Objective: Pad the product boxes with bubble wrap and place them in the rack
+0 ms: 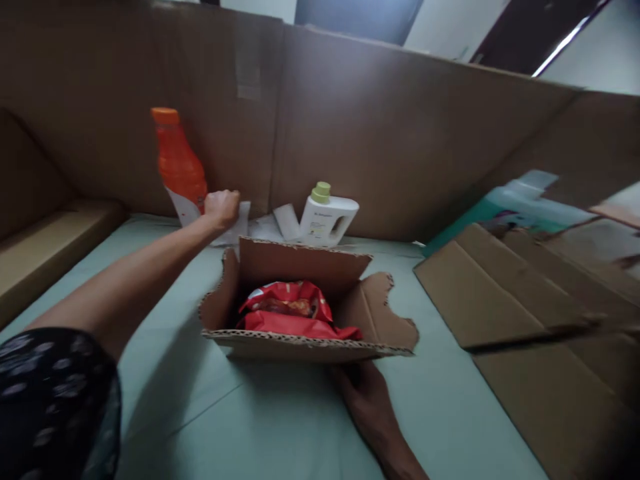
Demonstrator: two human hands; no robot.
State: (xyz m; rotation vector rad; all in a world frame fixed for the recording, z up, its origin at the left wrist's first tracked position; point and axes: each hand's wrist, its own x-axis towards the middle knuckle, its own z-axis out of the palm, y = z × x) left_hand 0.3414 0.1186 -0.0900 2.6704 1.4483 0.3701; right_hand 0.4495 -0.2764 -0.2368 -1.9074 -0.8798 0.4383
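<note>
My left hand point(223, 205) is closed in a fist beside a large orange bottle point(183, 167) with an orange cap, which leans near the back wall. A whitish piece point(242, 223) shows just below and beside this fist; whether the fingers hold it I cannot make out. In front of me is an open cardboard box point(310, 343) with rough-cut edges. Red shiny packets point(300, 320) lie inside it. My right hand point(367, 397) is at the near lower side of the box, gripping it from below, with its fingertips hidden.
A white jug point(327, 220) with a green cap stands behind the box, beside a white object point(287, 221). Tall cardboard walls point(400, 133) enclose the pale green surface point(280, 427). At right are cardboard boxes point(490, 293) and a teal bottle point(525, 207); a cardboard ledge point(55, 240) lies left.
</note>
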